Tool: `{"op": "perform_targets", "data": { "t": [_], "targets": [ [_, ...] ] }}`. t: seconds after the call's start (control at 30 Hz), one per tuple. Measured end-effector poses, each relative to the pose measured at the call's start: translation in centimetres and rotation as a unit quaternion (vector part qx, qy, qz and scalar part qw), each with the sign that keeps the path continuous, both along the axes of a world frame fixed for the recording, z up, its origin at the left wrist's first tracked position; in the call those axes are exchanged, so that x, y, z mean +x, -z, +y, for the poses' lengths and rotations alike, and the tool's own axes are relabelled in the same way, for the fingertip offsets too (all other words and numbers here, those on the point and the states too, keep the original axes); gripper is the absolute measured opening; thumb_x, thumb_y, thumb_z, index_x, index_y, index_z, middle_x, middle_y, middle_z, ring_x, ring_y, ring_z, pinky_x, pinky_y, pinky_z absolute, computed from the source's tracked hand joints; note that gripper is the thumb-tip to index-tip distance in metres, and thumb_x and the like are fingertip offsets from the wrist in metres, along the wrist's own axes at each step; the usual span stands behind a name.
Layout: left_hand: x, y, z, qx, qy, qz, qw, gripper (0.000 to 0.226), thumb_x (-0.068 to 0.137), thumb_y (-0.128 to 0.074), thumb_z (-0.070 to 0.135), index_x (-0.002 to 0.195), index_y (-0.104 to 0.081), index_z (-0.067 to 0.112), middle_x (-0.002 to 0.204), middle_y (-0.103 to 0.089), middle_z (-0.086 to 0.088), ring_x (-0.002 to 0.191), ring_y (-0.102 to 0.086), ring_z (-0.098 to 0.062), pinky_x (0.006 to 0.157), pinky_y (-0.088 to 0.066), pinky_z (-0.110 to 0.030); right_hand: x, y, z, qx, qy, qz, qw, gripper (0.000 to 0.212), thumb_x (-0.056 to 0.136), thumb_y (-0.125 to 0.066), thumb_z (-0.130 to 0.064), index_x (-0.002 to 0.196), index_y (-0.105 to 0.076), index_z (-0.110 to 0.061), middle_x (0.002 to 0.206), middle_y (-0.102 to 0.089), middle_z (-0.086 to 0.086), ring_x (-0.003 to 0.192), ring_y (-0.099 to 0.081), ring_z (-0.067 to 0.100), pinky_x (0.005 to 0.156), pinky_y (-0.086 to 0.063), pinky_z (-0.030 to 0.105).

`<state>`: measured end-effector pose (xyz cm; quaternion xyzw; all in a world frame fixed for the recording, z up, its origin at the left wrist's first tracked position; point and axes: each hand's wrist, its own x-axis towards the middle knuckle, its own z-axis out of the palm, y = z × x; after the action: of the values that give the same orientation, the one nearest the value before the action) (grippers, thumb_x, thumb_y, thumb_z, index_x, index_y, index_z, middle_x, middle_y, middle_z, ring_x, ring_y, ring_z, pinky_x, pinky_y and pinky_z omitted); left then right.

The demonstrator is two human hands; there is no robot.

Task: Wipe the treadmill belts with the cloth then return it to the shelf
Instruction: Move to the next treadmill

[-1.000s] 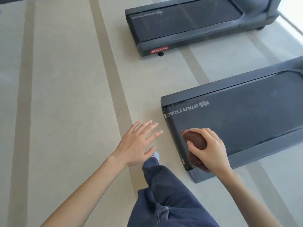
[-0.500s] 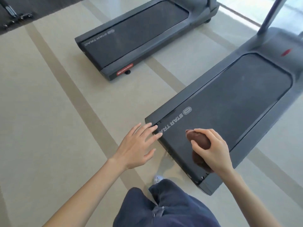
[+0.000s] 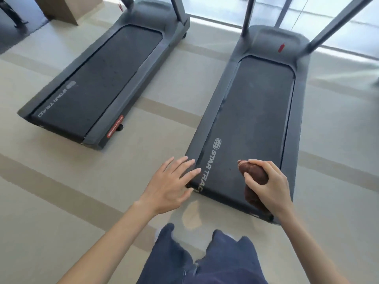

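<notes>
Two dark grey treadmills lie side by side on the floor. The near treadmill belt (image 3: 252, 119) stretches away from me, its rear end just in front of my legs. My right hand (image 3: 266, 185) grips a bunched dark brown cloth (image 3: 253, 174) over the rear right part of that belt. My left hand (image 3: 170, 185) hovers with fingers spread at the belt's rear left corner, fingertips over the side rail. The second treadmill belt (image 3: 98, 83) lies to the left, untouched.
Grey uprights (image 3: 336, 21) rise from the near treadmill's front. A brown box-like block (image 3: 67, 7) stands at the back left. Beige floor with darker stripes (image 3: 164, 111) separates the machines. My legs in dark blue trousers (image 3: 205, 261) are at the bottom.
The view has swung round so both treadmills now run lengthwise away from me. Both hands keep their pose; the right still holds the cloth at the belt's rear end.
</notes>
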<state>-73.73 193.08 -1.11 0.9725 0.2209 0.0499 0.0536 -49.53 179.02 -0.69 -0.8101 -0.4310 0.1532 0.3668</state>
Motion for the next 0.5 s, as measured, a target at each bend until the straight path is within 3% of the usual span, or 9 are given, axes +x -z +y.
{"op": "perform_targets", "data": {
  "t": [0.2, 0.4, 0.5],
  "targets": [
    [-3.6, 0.2, 7.4, -0.016, 0.084, 0.046, 0.995, 0.052, 0.084, -0.061, 0.036, 0.133, -0.052, 0.021, 0.140, -0.049, -0.007, 0.132, -0.043, -0.027, 0.110, -0.029, -0.046, -6.7, -0.4, 2.3, 0.012, 0.081, -0.020, 0.996, 0.033, 0.074, -0.075, -0.017, 0.105, -0.065, -0.026, 0.098, -0.061, -0.010, 0.091, -0.058, 0.014, 0.082, -0.045, 0.026],
    [-2.1, 1.1, 12.2, -0.031, 0.167, 0.033, 0.985, 0.053, 0.085, -0.037, 0.040, 0.129, -0.057, 0.019, 0.136, -0.052, -0.008, 0.126, -0.049, -0.027, 0.106, -0.034, -0.047, -9.3, 0.1, 3.6, -0.024, 0.154, -0.024, 0.987, 0.033, 0.075, -0.073, -0.021, 0.105, -0.064, -0.030, 0.098, -0.060, -0.013, 0.091, -0.057, 0.011, 0.080, -0.046, 0.026],
    [-0.3, 1.7, 15.0, -0.028, 0.205, 0.025, 0.978, 0.050, 0.084, -0.044, 0.038, 0.127, -0.058, 0.019, 0.136, -0.053, -0.008, 0.126, -0.050, -0.027, 0.105, -0.036, -0.046, -9.2, 1.2, 5.2, -0.027, 0.196, 0.002, 0.980, 0.034, 0.075, -0.074, -0.019, 0.105, -0.064, -0.032, 0.099, -0.060, -0.015, 0.093, -0.057, 0.010, 0.082, -0.045, 0.026]
  ]
}}
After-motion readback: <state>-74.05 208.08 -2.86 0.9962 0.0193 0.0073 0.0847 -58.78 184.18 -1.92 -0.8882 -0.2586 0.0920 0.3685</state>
